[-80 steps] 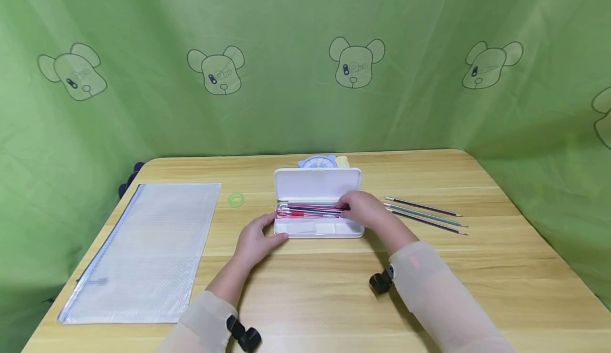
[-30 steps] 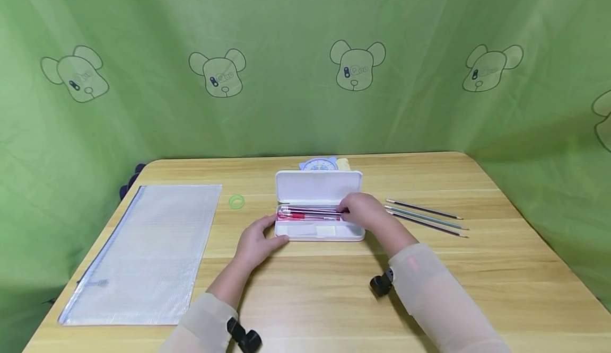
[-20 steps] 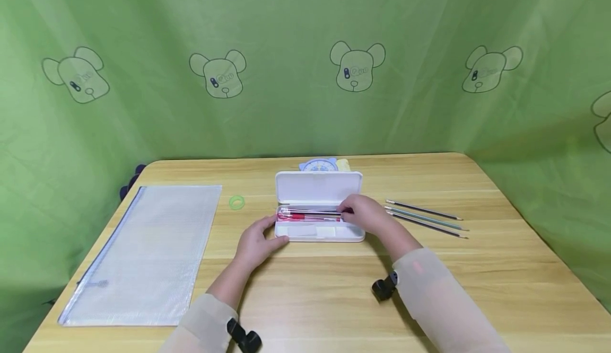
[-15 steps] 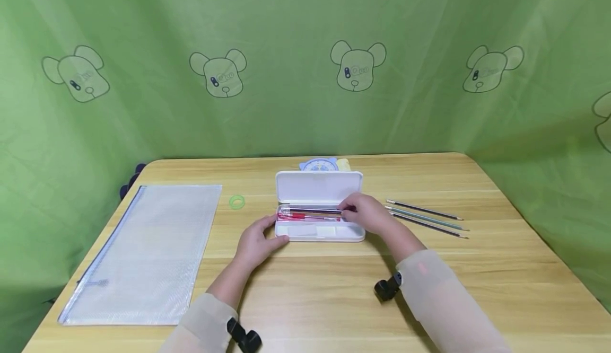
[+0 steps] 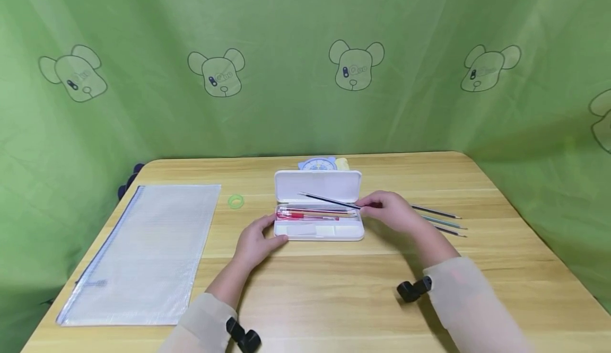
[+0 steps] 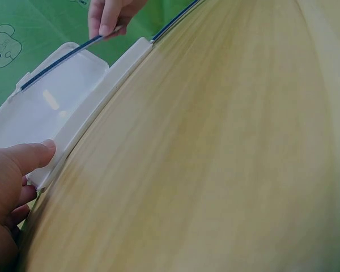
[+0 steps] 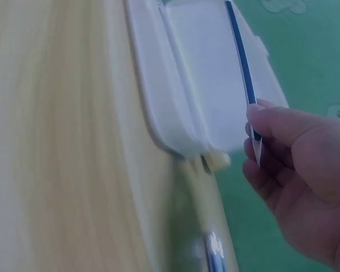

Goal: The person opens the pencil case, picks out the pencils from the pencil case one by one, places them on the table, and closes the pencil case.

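A white pencil case (image 5: 346,233) lies with its lid (image 5: 317,183) raised at the middle of the table. Inside are a red-capped pen (image 5: 298,215) and several pencils. My left hand (image 5: 254,243) holds the case's left end, thumb at the front corner and fingers along the side. Above the right part of the case, my right hand (image 5: 393,212) pinches a dark pencil (image 5: 329,200) between thumb and fingers near its right end. In the right wrist view, the sharpened tip of that pencil (image 7: 245,62) points down past the thumb.
Several pencils (image 5: 436,212) lie on the table to the right, partly hidden by my right hand. A clear mesh zip pouch (image 5: 143,252) lies at the left. A green ring (image 5: 236,201) sits between pouch and case. A blue clock-like dial (image 5: 317,164) stands behind the lid.
My right hand has lifted the dark pencil out of the case and moved to the right with it. My left hand stays at the case's left end.
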### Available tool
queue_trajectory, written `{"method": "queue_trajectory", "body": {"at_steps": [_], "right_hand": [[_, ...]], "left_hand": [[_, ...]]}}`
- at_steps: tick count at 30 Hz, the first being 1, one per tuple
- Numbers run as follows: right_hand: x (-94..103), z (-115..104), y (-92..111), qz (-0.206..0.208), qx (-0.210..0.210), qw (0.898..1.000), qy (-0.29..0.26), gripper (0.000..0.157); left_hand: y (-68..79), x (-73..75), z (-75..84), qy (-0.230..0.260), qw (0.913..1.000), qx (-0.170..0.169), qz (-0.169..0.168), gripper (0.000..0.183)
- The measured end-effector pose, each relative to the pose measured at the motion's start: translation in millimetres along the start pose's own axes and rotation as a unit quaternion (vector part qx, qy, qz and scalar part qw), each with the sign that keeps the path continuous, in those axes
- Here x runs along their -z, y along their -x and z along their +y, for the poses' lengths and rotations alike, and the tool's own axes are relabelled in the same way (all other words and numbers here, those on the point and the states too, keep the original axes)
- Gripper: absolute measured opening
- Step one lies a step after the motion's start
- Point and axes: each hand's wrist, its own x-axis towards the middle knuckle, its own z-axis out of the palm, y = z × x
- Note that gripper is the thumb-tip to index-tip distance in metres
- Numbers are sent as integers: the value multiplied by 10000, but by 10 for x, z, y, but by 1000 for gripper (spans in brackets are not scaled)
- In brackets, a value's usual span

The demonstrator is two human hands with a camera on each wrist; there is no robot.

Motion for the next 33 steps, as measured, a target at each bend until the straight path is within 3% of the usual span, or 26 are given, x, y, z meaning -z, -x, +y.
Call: {"method": "queue_trajectory", "body": {"at_steps": [10, 16, 22, 33], "right_hand": [[409, 289, 470, 301, -212, 9987, 362, 23], [603, 570, 793, 426, -508, 9955, 676, 26], [683, 893, 1025, 525, -617, 9906, 1104, 22], [675, 1154, 1159, 368, -1012, 9895, 961, 28]], "left_hand": [[2, -4, 7, 31, 10000, 19, -17, 66], [1, 0, 8, -67, 10000, 10, -20, 66], [6, 1, 8, -2, 10000, 63, -28, 66], [9, 2, 21, 79, 9999, 88, -47, 66]]}}
